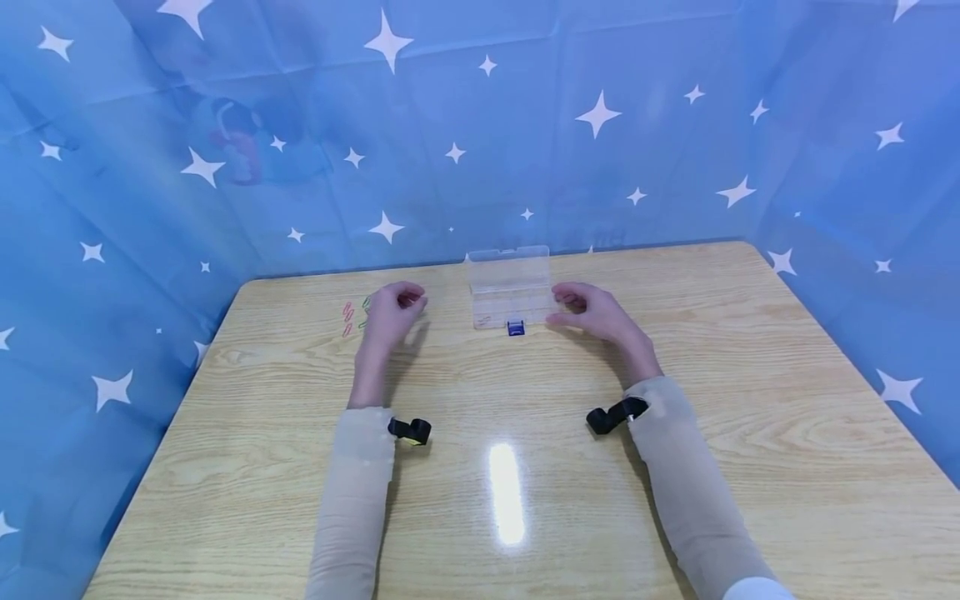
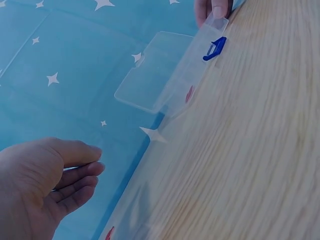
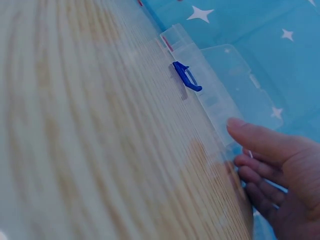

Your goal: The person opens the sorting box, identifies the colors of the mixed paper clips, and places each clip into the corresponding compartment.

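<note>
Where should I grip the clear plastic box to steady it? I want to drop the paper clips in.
Probably by the right short end of the clear plastic box, coming from the right: the right hand is beside it, the lid stands open behind, and the blue latch occupies the front.

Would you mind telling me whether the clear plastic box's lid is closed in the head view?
No, the clear plastic box stands open on the table, its lid tipped back and its blue latch hanging free.

Head looks down; wrists share box.
</note>
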`<action>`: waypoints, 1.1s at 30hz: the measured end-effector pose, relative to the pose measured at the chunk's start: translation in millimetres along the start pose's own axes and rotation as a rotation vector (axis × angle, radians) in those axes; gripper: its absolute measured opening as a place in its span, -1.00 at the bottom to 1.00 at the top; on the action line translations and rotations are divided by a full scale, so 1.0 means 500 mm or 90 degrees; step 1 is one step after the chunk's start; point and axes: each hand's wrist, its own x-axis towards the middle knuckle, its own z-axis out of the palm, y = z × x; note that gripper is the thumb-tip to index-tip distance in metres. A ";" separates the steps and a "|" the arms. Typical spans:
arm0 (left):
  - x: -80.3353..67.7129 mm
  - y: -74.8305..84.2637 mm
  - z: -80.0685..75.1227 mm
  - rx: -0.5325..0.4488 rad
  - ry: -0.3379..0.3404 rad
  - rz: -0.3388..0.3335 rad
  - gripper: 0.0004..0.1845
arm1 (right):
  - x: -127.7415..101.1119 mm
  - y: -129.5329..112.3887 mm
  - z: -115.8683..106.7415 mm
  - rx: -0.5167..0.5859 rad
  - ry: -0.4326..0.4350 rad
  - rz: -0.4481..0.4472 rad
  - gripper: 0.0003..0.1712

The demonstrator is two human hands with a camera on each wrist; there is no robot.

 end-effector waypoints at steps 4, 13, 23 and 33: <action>-0.003 -0.009 -0.006 0.007 -0.005 0.000 -0.75 | 0.000 0.002 0.002 -0.003 0.001 -0.004 -0.18; -0.003 -0.026 -0.026 0.027 0.008 -0.004 -0.75 | 0.001 0.004 0.001 -0.004 0.002 0.000 -0.18; -0.005 -0.048 -0.045 0.073 0.018 -0.002 -0.74 | 0.001 0.005 0.002 0.008 0.002 -0.011 -0.25; -0.009 -0.065 -0.068 0.078 0.023 -0.008 -0.75 | 0.001 0.003 0.002 0.002 0.009 -0.009 -0.26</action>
